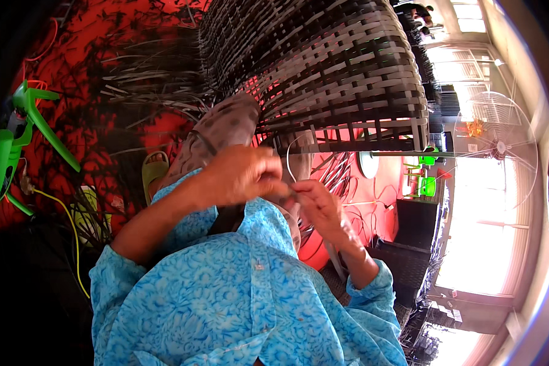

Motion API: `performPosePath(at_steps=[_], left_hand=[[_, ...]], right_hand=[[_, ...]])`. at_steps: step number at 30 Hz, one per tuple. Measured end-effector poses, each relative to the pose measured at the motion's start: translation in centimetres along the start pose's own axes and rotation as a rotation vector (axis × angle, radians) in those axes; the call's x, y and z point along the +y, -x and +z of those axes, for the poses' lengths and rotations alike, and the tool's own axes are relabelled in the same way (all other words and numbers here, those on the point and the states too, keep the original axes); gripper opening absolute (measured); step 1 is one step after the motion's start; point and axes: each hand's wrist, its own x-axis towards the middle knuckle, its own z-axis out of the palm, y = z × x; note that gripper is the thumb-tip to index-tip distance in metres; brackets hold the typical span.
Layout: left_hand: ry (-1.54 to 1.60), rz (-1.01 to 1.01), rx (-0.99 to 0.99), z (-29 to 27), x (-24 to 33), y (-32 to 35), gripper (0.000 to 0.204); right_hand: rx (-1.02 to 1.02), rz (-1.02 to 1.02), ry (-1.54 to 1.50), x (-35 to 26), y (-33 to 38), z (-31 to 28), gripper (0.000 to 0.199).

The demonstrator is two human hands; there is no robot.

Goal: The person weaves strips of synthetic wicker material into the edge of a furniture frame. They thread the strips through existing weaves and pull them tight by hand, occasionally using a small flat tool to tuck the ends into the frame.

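Both my hands meet in front of my blue patterned shirt, below a woven wicker furniture piece (pixel 348 73) of dark and grey-brown strips. My right hand (pixel 322 208) is closed, with thumb and finger pinching a thin pale weaving strip (pixel 288 160). This strip bows upward toward the lower edge of the weave. Fingers curled, my left hand (pixel 244 177) is just beside the right one, almost touching it. It is slightly blurred, and whatever lies between its fingertips is too small to make out. The weave leans over my knees.
Loose dark strips (pixel 152 79) fan out from the weave over the red floor (pixel 134 18). At the left stand a green plastic chair (pixel 9 152) and a yellow cord (pixel 73 232). A large fan (pixel 499 148) and green chairs (pixel 428 186) are at the right.
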Motion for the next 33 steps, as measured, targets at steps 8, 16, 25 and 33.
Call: performPosePath(at_steps=[8, 16, 25, 33], left_hand=[[0.382, -0.028, 0.51, 7.5, -2.2, -6.7, 0.026], [0.795, -0.22, 0.347, 9.7, -1.3, -8.2, 0.011], [1.39, -0.473, 0.433, 10.7, -2.8, -7.7, 0.012], [1.37, -0.559, 0.346, 10.0, -4.1, -8.4, 0.028]], right_hand=[[0.188, -0.188, 0.288, -1.2, 2.2, -4.5, 0.013], [0.595, -0.39, 0.952, -4.4, -1.4, -4.9, 0.014], [0.5, -0.16, 1.432, -3.9, -4.8, -5.2, 0.016], [0.529, -0.225, 1.558, -3.4, -7.1, -5.2, 0.017]])
